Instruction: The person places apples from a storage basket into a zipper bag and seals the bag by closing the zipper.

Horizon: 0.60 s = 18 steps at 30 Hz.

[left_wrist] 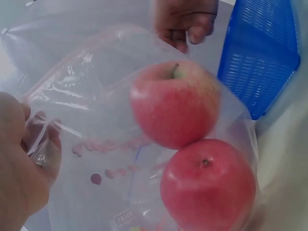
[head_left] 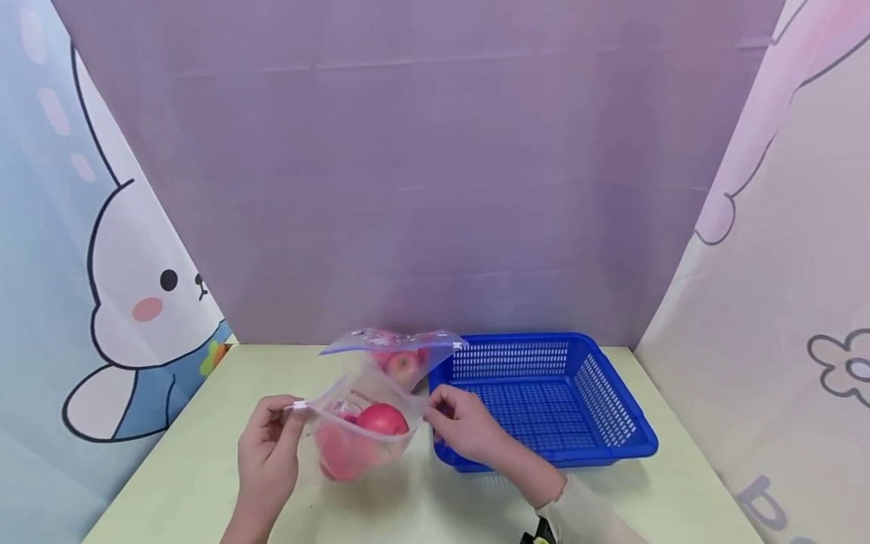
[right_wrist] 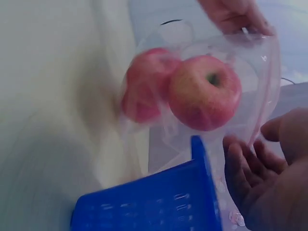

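A clear zip bag (head_left: 390, 393) with red apples (head_left: 383, 419) inside hangs between both hands, low over the table. My left hand (head_left: 268, 453) pinches its left top corner, where a white tab shows. Thumb and fingers of my right hand (head_left: 469, 427) pinch the opposite end of the rim, beside the basket. The bag's mouth is partly spread. In the left wrist view two apples (left_wrist: 175, 106) lean together in the plastic. The right wrist view shows the apples blurred through the film, with the bag's rim (right_wrist: 269, 82) running down to the right fingers.
A blue slotted basket (head_left: 530, 400) stands on the table at the right, close to my right hand. Behind the held bag lies another clear bag (head_left: 347, 342) with apples (head_left: 402, 366) in it. Printed cloth walls (head_left: 156, 249) flank the pale table (head_left: 204, 453).
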Tool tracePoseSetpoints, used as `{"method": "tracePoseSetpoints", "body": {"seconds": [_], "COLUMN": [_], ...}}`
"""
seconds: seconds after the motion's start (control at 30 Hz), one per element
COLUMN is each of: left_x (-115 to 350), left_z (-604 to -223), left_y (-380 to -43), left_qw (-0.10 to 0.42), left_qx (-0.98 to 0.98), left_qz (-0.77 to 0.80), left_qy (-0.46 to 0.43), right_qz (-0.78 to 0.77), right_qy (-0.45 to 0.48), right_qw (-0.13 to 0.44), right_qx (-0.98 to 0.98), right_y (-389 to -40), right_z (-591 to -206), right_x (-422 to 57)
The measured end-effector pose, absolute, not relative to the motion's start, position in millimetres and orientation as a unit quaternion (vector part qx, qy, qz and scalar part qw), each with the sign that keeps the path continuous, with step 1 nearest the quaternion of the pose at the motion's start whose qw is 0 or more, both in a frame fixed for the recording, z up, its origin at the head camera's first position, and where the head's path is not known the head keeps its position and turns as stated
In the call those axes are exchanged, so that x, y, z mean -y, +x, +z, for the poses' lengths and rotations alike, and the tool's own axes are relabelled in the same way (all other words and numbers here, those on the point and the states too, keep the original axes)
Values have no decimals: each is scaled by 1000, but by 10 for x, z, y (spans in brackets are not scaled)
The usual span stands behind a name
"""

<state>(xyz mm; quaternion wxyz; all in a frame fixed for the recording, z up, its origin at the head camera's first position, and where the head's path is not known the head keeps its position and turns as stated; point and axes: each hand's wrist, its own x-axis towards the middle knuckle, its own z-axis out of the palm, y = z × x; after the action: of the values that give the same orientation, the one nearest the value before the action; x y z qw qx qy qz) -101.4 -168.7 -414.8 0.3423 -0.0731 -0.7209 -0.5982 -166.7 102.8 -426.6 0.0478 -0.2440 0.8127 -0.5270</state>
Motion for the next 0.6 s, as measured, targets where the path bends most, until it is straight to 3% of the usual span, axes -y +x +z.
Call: {"method": "tracePoseSetpoints", "body": {"seconds": [0.1,0.37,0.6], "left_x": [1681,1686,1758], "left_z": [-4127,-4102,-4086], "left_y": [-1045,-1115,-1155], "left_qw": [342,347,340], "left_qx": [710,691,679], "left_qz": [-615,-633,-651], "left_qy": [-38,-39,-26], "right_qz": [-438,-315,-372], "right_qy": [-254,-261,-230], "right_qw": [-18,-106,-80], "right_qx": [-862,-906,-896], "right_y": [-1701,-1859,-1921], "right_z": [-4345,-4402,-4429], "right_x": [-1058,-1020,-1049]}}
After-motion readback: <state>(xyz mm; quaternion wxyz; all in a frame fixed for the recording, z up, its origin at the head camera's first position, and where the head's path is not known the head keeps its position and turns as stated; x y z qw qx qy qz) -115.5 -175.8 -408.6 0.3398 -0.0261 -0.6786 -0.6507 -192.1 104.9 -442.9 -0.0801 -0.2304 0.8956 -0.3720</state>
